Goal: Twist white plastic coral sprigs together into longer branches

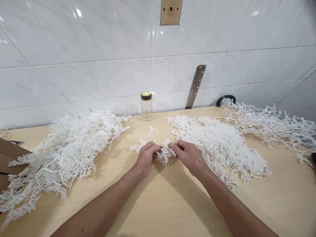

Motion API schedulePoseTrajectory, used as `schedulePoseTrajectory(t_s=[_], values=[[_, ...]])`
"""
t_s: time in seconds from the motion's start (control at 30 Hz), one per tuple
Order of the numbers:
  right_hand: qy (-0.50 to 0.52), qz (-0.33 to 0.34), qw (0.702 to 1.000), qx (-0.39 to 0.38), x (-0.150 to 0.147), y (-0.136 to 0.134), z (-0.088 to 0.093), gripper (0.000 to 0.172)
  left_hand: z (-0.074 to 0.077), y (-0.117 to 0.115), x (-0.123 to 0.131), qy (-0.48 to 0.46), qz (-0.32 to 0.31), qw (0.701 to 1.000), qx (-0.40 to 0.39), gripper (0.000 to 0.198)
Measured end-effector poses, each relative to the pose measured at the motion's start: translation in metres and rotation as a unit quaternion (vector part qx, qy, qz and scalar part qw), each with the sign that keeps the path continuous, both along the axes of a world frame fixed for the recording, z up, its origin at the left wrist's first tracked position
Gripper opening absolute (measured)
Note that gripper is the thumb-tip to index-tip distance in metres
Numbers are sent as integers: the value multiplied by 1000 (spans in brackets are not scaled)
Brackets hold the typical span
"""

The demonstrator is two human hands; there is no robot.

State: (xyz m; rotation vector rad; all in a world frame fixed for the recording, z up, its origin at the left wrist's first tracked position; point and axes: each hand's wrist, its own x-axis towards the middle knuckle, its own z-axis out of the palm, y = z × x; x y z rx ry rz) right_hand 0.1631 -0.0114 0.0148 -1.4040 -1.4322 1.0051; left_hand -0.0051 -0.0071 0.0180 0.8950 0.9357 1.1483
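In the middle of the table my left hand is closed around a white branching plastic sprig, its fine tips fanning out between my hands. My right hand pinches white plastic strands at the other side of the sprig. The fingertips of both hands are close together, and the exact join of the pieces is hidden by them. A large pile of white branched sprigs spreads to the left. Right of my hands lies a flatter heap of fine white sprigs.
Barer white branching stems lie at the far right, near a black curved handle. A clear bottle with a brown lid stands by the tiled wall. A slotted metal strip leans there. Brown cardboard is at the left edge.
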Motion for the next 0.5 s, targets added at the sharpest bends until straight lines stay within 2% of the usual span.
schedulePoseTrajectory(t_s=[0.13,0.23,0.5], values=[[-16,-8,1000,10,-4,0,-3,37,4,0,0,8,-9,999,-30,18],[-17,10,1000,10,-6,-2,-2,37,5,0,-1,34,-11,999,-35,19],[3,17,1000,1,-5,-3,-2,41,8,-3,-3,41,-87,995,-41,26]])
